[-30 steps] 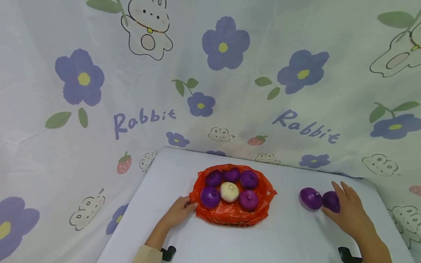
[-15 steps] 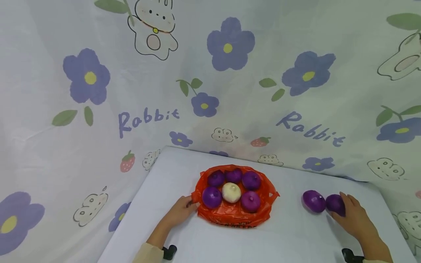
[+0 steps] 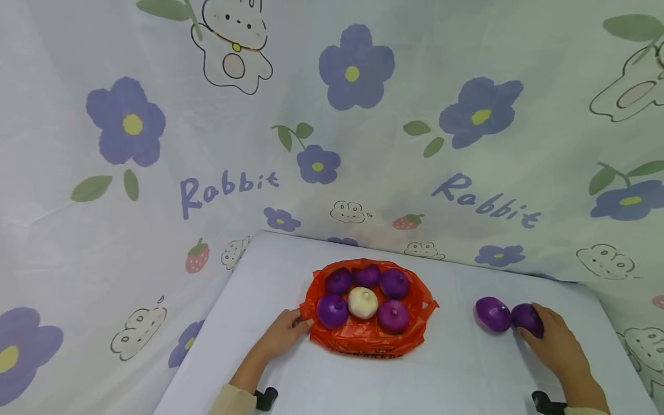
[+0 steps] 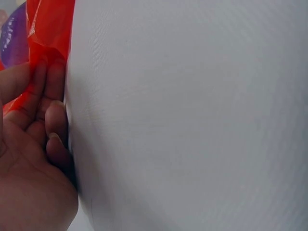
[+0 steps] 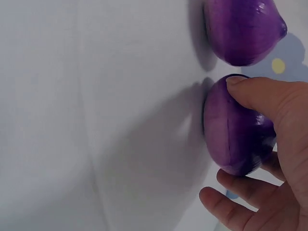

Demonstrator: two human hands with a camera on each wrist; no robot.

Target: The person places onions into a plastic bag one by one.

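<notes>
An orange-red plastic bag (image 3: 350, 341) lies spread on the table, bearing several purple onions (image 3: 332, 311) around one white onion (image 3: 362, 303). At its left side, my left hand (image 3: 282, 334) pinches the bag's edge between thumb and fingers, as the left wrist view also shows. Over at the right, my right hand (image 3: 560, 349) grips a purple onion (image 5: 231, 130), thumb on one side and fingers on the other. A second loose purple onion (image 3: 493, 314) lies just to its left. The table still seems to carry the gripped onion; part of it is hidden behind my hand.
The table (image 3: 451, 374) has a white cover. Behind it hangs a pale cloth (image 3: 373, 138) printed with purple flowers and rabbits. Black straps (image 3: 547, 402) show near both wrists.
My right hand, spread over the right-hand onion a second ago, has come down and taken hold of it. The left hand stays at the bag's edge. The head view sways slightly.
</notes>
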